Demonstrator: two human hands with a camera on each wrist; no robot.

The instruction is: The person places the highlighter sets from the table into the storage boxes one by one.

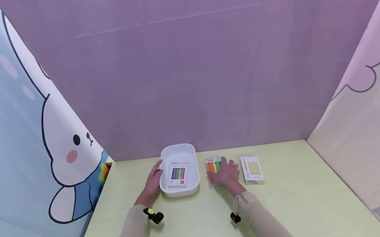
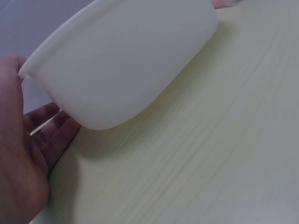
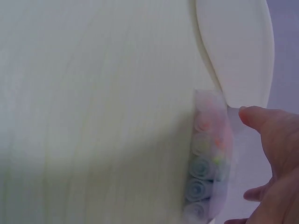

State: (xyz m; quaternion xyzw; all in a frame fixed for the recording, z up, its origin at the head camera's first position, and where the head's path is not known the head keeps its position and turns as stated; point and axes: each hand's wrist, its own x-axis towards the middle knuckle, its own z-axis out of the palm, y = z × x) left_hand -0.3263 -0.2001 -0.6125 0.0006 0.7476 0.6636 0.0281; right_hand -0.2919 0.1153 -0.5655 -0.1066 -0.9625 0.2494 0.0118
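Note:
My left hand [image 1: 153, 182] grips the left side of a white plastic basin [image 1: 183, 153]. In the left wrist view its thumb is at the basin's rim, with the other fingers against the outer wall. Inside the basin lies a flat white box [image 1: 178, 175] with coloured sticks pictured on its front. My right hand [image 1: 227, 174] is spread over a clear pack of coloured markers [image 1: 210, 167], to the right of the basin. In the right wrist view the thumb [image 3: 254, 116] is held apart from the marker pack [image 3: 205, 158], whose round ends face the camera.
A white box-like stack [image 1: 253, 170] with a beige panel on top lies right of my right hand. The pale wood-grain table [image 1: 199, 227] meets a purple cloth [image 1: 186, 77] at the back. Printed curtains hang at both sides.

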